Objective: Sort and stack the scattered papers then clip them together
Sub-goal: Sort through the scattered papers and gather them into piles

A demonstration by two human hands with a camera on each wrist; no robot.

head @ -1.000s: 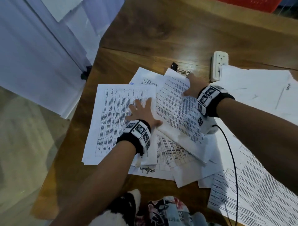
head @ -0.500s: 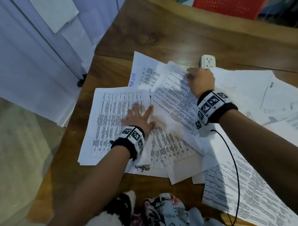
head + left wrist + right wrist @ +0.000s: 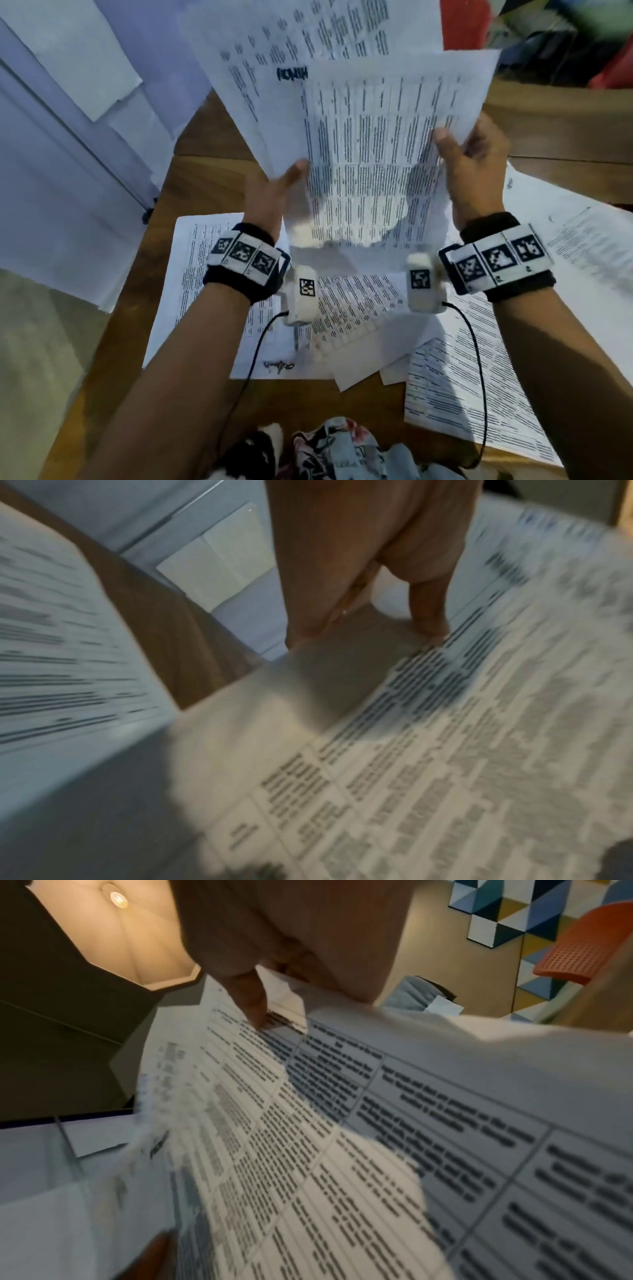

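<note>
Both hands hold a few printed sheets up in front of me, above the table. The front sheet carries a printed table; one behind it has blue handwriting. My left hand pinches the sheets' left edge, thumb on the front. In the left wrist view the left hand has its thumb on the sheet. My right hand pinches the right edge, and its thumb presses on the printed sheet. More papers lie scattered on the wooden table. No clip is in view.
Loose sheets cover the table's left, front right and far right. White boards lean at the left edge. Something red stands beyond the table. Floral cloth is at the near edge. Cables hang from both wrists.
Both hands left the table and lifted the sheets up in front of me. Before, the left hand lay flat on the papers and the right gripped a sheet's far edge.
</note>
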